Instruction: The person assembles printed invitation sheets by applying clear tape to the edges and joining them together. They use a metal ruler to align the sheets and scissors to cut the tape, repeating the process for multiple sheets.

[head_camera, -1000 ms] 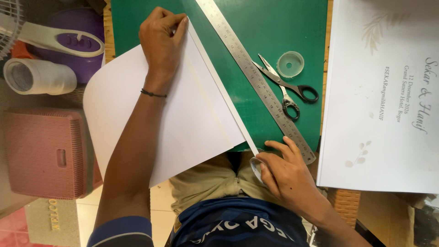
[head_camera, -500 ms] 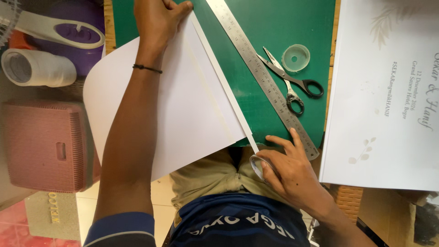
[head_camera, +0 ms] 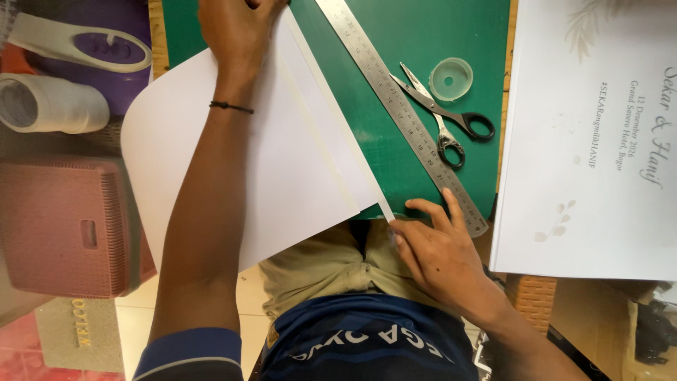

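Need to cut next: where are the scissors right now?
In the head view, the scissors lie on the green cutting mat, right of the steel ruler and just below the small clear round lid, above the right hand.

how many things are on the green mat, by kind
white paper sheet: 1, with a narrow cut strip along its edge
steel ruler: 1
scissors: 1
clear round lid: 1
total: 4
The left hand presses the sheet; the right hand is at the strip's near end.
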